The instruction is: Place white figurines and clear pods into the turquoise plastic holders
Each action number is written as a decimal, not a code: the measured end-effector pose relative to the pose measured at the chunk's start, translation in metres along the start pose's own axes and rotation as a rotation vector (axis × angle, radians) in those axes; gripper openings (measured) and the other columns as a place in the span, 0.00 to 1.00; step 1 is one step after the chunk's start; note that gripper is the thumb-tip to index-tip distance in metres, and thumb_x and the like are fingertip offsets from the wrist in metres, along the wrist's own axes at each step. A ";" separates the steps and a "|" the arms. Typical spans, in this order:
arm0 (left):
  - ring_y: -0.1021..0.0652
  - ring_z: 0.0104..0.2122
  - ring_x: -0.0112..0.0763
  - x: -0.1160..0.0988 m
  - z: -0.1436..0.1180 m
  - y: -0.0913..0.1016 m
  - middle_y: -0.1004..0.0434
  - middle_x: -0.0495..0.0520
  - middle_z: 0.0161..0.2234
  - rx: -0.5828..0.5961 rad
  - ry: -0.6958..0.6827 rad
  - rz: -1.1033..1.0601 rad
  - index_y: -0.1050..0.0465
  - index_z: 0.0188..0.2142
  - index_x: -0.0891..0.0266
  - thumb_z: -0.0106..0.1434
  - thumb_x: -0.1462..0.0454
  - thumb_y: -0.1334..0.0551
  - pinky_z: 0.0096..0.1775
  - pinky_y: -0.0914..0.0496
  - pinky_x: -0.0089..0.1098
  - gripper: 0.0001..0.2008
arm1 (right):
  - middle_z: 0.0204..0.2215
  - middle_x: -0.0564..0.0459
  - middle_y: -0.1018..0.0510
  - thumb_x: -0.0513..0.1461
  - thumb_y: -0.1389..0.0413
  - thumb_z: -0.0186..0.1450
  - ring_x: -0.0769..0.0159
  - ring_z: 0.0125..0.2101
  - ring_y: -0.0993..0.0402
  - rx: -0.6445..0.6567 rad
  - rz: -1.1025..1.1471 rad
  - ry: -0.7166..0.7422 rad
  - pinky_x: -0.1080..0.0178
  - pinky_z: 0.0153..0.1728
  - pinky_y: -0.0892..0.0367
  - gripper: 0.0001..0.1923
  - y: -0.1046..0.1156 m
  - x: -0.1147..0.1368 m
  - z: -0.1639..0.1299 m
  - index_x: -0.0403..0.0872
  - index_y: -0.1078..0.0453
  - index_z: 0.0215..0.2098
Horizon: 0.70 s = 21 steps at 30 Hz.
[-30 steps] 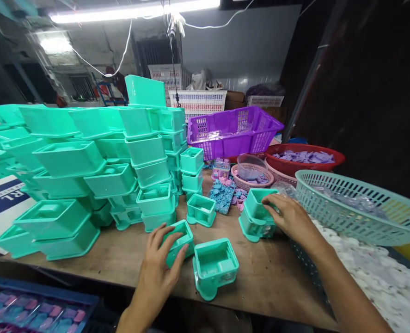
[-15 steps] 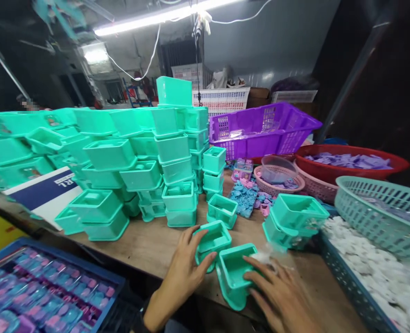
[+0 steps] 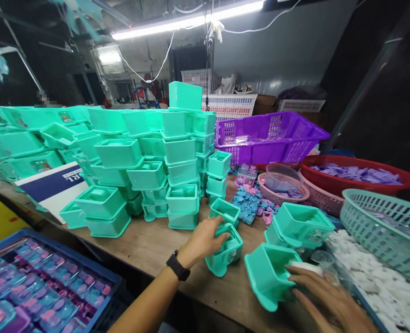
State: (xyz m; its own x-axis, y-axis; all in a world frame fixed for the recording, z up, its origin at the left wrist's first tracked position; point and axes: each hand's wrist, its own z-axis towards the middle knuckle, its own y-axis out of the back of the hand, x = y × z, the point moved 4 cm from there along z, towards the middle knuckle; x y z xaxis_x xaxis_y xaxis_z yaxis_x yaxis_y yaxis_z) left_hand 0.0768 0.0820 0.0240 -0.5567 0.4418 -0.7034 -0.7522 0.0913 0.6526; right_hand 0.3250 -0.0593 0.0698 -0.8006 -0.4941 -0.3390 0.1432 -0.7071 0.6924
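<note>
Teal plastic boxes fill the wooden table (image 3: pixel 149 252); at lower centre the left hand (image 3: pixel 202 240) is clamped over the rim of one small box (image 3: pixel 225 252). At lower right the right hand (image 3: pixel 324 296) presses a white pad (image 3: pixel 303 267) against a tilted box (image 3: pixel 269 275), fingers closed on both, beside a tray of white pads (image 3: pixel 374 277)

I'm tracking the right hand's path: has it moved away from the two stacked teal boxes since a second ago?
Yes. The right hand left the two stacked teal boxes and now lies nearer the table's front edge, fingers at the tipped teal box.
</note>
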 end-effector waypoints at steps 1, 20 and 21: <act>0.17 0.42 0.47 0.000 -0.003 -0.002 0.16 0.58 0.41 0.012 0.009 -0.012 0.23 0.49 0.62 0.65 0.62 0.34 0.46 0.24 0.41 0.14 | 0.41 0.58 0.12 0.47 0.58 0.79 0.62 0.37 0.13 -0.004 0.008 -0.011 0.59 0.31 0.18 0.20 0.002 -0.001 0.004 0.54 0.24 0.42; 0.28 0.64 0.46 0.007 -0.008 -0.029 0.27 0.64 0.63 -0.186 -0.065 -0.063 0.29 0.60 0.62 0.64 0.76 0.48 0.65 0.31 0.51 0.27 | 0.52 0.56 0.15 0.41 0.53 0.76 0.60 0.48 0.16 -0.022 0.135 -0.001 0.58 0.44 0.19 0.21 -0.029 0.013 0.054 0.56 0.37 0.66; 0.33 0.68 0.48 0.008 -0.004 -0.026 0.31 0.64 0.67 -0.168 -0.097 -0.016 0.31 0.62 0.62 0.59 0.78 0.46 0.68 0.35 0.55 0.32 | 0.56 0.53 0.18 0.42 0.52 0.76 0.57 0.51 0.17 -0.002 0.135 -0.019 0.56 0.46 0.19 0.25 -0.037 0.014 0.048 0.56 0.41 0.70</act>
State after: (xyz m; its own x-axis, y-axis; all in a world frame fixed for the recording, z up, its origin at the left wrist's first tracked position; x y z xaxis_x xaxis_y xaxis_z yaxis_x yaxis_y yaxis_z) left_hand 0.0906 0.0794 0.0000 -0.5137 0.5259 -0.6778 -0.8134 -0.0474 0.5797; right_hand 0.2810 -0.0159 0.0701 -0.7850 -0.5749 -0.2310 0.2511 -0.6360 0.7297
